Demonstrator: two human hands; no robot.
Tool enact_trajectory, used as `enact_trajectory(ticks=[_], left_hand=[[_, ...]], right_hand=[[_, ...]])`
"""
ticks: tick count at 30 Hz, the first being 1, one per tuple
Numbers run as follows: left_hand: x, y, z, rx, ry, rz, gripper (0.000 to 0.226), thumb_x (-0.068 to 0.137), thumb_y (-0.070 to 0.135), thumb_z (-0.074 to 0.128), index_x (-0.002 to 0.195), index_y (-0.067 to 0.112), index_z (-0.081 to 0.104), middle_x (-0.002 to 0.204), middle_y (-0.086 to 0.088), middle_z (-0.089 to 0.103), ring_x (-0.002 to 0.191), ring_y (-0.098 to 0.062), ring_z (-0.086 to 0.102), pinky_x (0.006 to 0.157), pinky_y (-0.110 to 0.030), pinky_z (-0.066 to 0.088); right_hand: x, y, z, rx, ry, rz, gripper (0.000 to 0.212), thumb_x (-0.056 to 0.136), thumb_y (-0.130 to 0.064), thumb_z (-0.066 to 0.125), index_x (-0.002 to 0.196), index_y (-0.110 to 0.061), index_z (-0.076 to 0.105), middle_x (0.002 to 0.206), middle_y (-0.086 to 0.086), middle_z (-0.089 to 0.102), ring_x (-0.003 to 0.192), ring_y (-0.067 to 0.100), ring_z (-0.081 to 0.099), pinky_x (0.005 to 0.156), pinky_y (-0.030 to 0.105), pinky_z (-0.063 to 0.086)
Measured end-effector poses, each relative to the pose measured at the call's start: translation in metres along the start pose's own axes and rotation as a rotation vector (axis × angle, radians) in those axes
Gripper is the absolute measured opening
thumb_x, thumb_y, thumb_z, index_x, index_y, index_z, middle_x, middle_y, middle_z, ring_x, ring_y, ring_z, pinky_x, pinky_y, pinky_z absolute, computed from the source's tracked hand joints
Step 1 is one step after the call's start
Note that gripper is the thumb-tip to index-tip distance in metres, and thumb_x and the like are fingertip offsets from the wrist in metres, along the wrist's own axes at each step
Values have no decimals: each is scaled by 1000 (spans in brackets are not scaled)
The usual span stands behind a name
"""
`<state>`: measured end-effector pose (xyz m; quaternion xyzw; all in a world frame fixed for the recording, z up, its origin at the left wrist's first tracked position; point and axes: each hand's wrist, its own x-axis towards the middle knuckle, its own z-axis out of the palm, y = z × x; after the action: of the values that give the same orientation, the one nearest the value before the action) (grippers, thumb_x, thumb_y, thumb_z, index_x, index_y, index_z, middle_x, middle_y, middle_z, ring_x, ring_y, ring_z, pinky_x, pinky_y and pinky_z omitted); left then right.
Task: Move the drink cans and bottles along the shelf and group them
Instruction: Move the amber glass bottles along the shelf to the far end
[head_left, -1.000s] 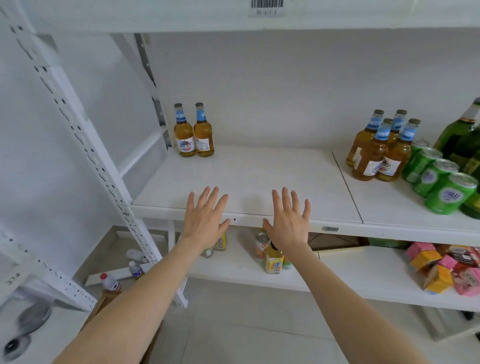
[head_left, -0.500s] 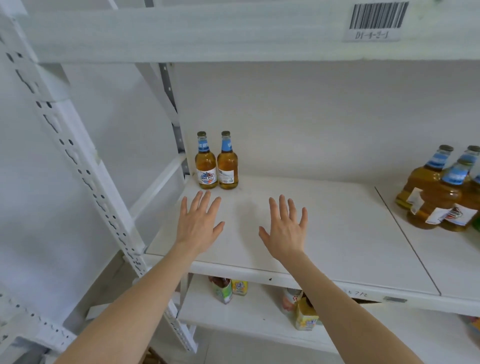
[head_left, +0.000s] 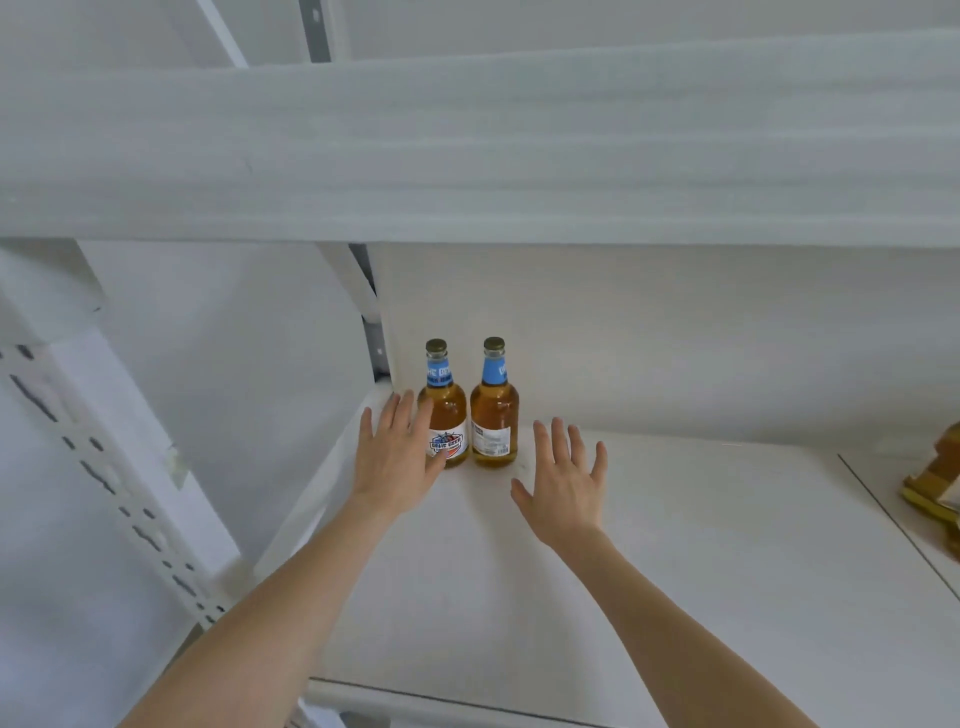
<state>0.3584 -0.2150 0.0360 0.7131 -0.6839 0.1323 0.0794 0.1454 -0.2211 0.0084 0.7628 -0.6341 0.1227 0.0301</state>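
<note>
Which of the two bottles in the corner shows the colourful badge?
The left bottle, nearest the left hand: its label shows a blue-and-red badge. The right bottle turns a plain label of small print toward us.

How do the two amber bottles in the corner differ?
The left bottle shows its logo label; the right bottle its printed back label. The left hand overlaps the left bottle; the right bottle stands clear of the right hand. Both upright, capped, blue neck labels.
</note>
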Motion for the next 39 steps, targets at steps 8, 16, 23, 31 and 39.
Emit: enact_trajectory(ticks=[8, 16, 23, 31, 39], left_hand=[[58, -14, 27, -410, 26, -100, 72, 95, 54, 48, 150, 12, 28, 153, -10, 40, 138, -30, 40, 113, -47, 34], [94, -8, 24, -908, -119, -206, 42, 98, 38, 53, 131, 14, 50, 126, -8, 64, 115, -27, 60, 96, -38, 47], [92, -7, 33, -1158, -143, -286, 37, 93, 37, 62, 123, 18, 53, 119, -4, 67, 112, -22, 63, 98, -41, 50], [72, -7, 28, -1121, -95, -231, 32, 94, 39, 59, 120, 23, 53, 115, -2, 65, 109, -18, 60, 97, -40, 49], [35, -2, 25, -1151, -39, -246, 28, 93, 38, 60, 116, 23, 53, 113, -5, 61, 105, -17, 60, 93, -37, 50]], right_hand=[[63, -13, 16, 301, -83, 108, 93, 87, -57, 58, 154, -20, 6, 160, 0, 21, 147, 23, 20, 117, 50, 19], [109, -32, 23, 1041, -218, 341, 82, 70, -33, 84, 137, -22, 39, 128, 0, 59, 118, 24, 56, 99, 40, 48], [110, -32, 33, 1155, -172, 359, 68, 67, -20, 85, 125, -23, 49, 108, -6, 61, 101, 17, 58, 85, 30, 47], [82, -19, 29, 1231, -143, 327, 65, 65, -19, 87, 118, -30, 52, 103, -14, 62, 95, 10, 58, 81, 28, 46], [37, -8, 26, 1431, -131, 380, 66, 65, -5, 85, 120, -29, 57, 106, -4, 68, 99, 12, 65, 74, 25, 49]])
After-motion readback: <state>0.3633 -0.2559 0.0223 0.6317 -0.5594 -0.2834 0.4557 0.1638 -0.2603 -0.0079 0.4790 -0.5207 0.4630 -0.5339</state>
